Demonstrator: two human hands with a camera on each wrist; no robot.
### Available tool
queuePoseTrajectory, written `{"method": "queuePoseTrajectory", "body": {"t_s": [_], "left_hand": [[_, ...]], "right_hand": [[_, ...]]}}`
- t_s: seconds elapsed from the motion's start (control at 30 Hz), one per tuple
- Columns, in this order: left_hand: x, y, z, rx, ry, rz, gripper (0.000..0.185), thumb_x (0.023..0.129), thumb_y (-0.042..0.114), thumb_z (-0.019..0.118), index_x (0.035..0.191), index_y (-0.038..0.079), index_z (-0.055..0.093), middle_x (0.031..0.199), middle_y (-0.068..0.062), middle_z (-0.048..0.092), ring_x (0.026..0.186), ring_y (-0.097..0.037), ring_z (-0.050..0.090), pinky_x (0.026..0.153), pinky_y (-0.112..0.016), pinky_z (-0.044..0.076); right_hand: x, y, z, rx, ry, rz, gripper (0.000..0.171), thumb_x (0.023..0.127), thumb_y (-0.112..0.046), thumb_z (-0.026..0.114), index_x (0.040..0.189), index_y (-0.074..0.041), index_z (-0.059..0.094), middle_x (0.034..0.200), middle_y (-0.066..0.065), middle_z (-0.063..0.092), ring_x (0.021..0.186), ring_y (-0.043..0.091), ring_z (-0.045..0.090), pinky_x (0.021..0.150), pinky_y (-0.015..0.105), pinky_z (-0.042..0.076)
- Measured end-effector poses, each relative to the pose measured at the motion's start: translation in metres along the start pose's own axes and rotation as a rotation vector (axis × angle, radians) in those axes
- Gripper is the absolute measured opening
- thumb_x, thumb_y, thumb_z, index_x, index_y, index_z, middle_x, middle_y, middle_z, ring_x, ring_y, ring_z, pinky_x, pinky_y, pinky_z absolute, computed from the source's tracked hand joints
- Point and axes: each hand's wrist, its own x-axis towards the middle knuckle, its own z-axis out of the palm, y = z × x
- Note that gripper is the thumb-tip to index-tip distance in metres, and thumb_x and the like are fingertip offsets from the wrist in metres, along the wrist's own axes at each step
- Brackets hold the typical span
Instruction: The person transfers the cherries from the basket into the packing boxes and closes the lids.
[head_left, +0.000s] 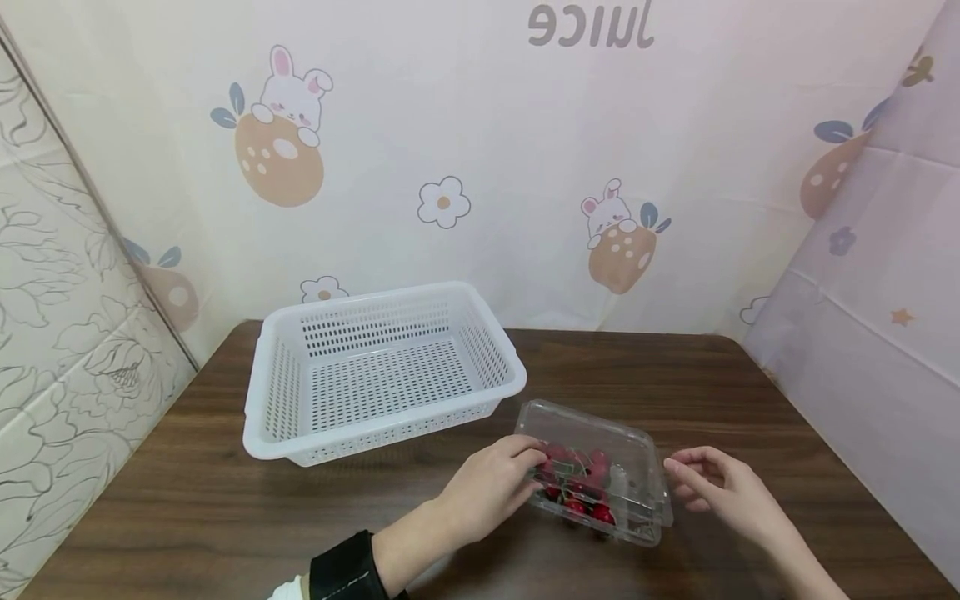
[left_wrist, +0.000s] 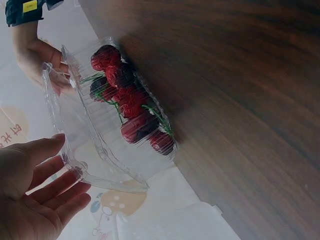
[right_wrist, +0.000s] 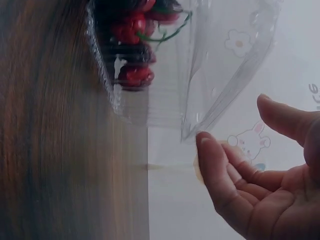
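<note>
A clear plastic clamshell box (head_left: 630,483) with its hinged lid (left_wrist: 65,120) partly raised sits on the table. Several red cherries (left_wrist: 132,102) with green stems lie inside it. My left hand (head_left: 491,483) is at the box's left side, and its thumb and fingers hold the lid's edge at one corner. On the opposite side is my right hand (head_left: 723,487), with the index fingertip right at the corner of the lid and the thumb held apart. Nothing is between the right thumb and fingers.
A white perforated plastic basket (head_left: 390,417) stands at the back left of the brown wooden table (head_left: 637,358), with no contents showing. Behind the table hangs a pale curtain (head_left: 510,167) printed with rabbits and fruit.
</note>
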Motion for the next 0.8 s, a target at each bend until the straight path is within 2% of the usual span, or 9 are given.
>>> {"method": "queuePoseTrajectory", "body": {"t_s": [0.17,0.5,0.67,0.8], "left_hand": [[0.000,0.001,0.003,0.049,-0.020,0.021,0.024,0.079,0.020,0.066,0.101,0.009,0.062,0.103,-0.003,0.055,0.096,-0.011,0.052,0.083,-0.020,0.041],[-0.001,0.003,0.008,0.157,-0.038,0.017,0.027,0.074,0.021,0.071,0.099,0.013,0.066,0.103,-0.003,0.056,0.093,-0.012,0.053,0.086,-0.022,0.039],[0.001,0.005,0.011,0.178,-0.031,0.005,0.027,0.073,0.022,0.071,0.098,0.014,0.067,0.101,-0.002,0.056,0.090,-0.011,0.053,0.082,-0.021,0.041],[0.002,0.006,0.012,0.176,-0.036,-0.008,0.027,0.073,0.022,0.072,0.098,0.014,0.067,0.102,-0.003,0.057,0.088,-0.011,0.053,0.080,-0.020,0.041]], "right_hand": [[-0.007,0.000,-0.002,0.061,-0.114,0.060,0.049,0.090,-0.026,0.050,0.117,0.014,0.041,0.097,0.016,0.060,0.077,0.020,0.060,0.062,0.030,0.050],[-0.012,0.007,-0.004,0.208,-0.338,0.002,0.052,0.093,-0.019,0.045,0.118,0.023,0.030,0.099,0.017,0.059,0.077,0.027,0.060,0.063,0.034,0.050],[-0.011,0.010,-0.004,0.308,-0.448,0.020,0.054,0.091,-0.016,0.047,0.119,0.025,0.024,0.096,0.016,0.061,0.079,0.029,0.060,0.067,0.037,0.050],[-0.011,0.013,-0.004,0.365,-0.494,0.026,0.056,0.091,-0.014,0.049,0.119,0.026,0.021,0.094,0.015,0.061,0.081,0.030,0.061,0.069,0.038,0.049]]}}
